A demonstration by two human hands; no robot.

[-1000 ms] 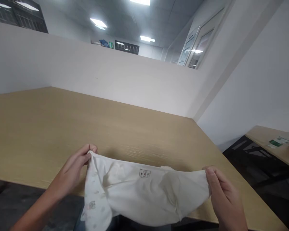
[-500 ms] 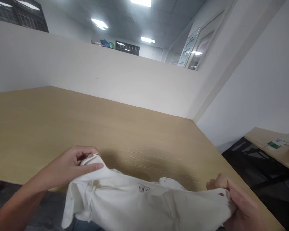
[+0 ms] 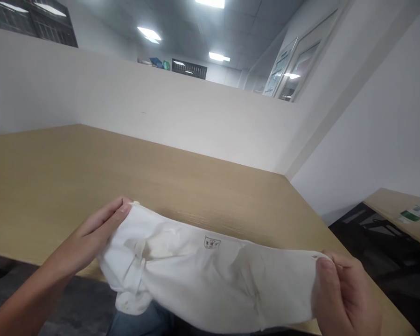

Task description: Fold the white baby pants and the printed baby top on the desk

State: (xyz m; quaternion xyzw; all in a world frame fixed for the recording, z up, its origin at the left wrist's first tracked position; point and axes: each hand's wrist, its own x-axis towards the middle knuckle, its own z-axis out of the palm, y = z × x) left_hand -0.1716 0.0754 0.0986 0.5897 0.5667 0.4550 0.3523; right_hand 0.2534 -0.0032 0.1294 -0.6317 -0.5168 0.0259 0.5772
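Observation:
A white cloth garment (image 3: 203, 275) hangs stretched between my two hands, over the near edge of the table. Its upper edge runs nearly straight, with a small dark printed mark (image 3: 212, 242) just below the middle. My left hand (image 3: 105, 221) pinches the upper left corner between thumb and fingers. At the opposite corner, beside a small slit in the cloth, my right hand (image 3: 348, 287) is closed with the thumb on top. Folds and a narrow strip gather on the garment's left side, and a flap hangs at lower left.
The wooden table (image 3: 154, 168) reaches back to a low white partition (image 3: 182, 116). A white wall (image 3: 374, 121) rises on the right. Beyond it stands another table (image 3: 385, 200) with a green-and-white labelled item (image 3: 415, 213). My legs in blue cloth (image 3: 140, 322) show below the garment.
The garment's upper edge has risen and been drawn tauter, so more of its face shows. My left hand has moved up and left; my right hand has turned, its thumb now on top.

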